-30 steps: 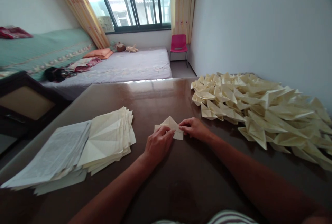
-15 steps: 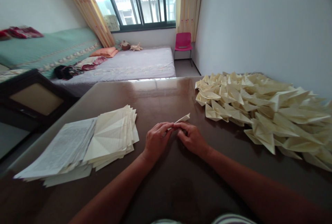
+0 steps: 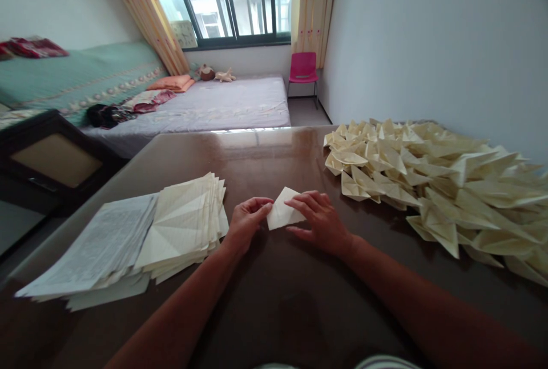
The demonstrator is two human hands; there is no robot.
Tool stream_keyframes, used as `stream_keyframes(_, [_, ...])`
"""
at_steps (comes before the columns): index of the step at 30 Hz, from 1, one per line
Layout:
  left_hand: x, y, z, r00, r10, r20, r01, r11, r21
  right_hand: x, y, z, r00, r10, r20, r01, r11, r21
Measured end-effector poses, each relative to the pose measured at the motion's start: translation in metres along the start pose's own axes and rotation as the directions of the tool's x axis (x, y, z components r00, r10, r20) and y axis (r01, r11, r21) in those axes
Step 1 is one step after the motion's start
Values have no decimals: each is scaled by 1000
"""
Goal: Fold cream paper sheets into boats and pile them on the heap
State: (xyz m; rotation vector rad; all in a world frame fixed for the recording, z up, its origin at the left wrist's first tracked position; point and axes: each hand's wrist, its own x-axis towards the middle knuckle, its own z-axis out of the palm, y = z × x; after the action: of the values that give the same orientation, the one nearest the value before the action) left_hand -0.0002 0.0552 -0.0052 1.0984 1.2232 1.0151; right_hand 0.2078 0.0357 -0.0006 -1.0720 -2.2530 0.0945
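Between my hands, just above the brown table point(image 3: 257, 163), is a small folded piece of cream paper point(image 3: 282, 212), its broad face toward me. My left hand point(image 3: 246, 223) pinches its left corner between thumb and fingers. My right hand point(image 3: 321, 221) is at the paper's right side, fingers stretched over its face and thumb apart below; part of the paper is hidden behind those fingers. To the left lies a stack of creased cream sheets point(image 3: 177, 221), beside a stack of printed sheets point(image 3: 107, 243). A large heap of folded paper pieces point(image 3: 432, 181) covers the table's right side.
A dark cabinet point(image 3: 55, 158) stands left of the table. Beyond the table's far edge are a bed point(image 3: 240, 98) with pillows and cloths, a pink chair point(image 3: 303, 69) and a window with curtains. A white wall point(image 3: 428, 44) rises on the right.
My hands have moved apart, the left one leftward. The folded paper, seen as a thin edge before, now shows its broad face. My right fingers have spread from a pinch.
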Motion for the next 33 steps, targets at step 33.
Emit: stream_keyframes(33, [-6,-2,-12,893,272,359,-440,360,822,-1,54,-7,878,315,359,-446,810,380])
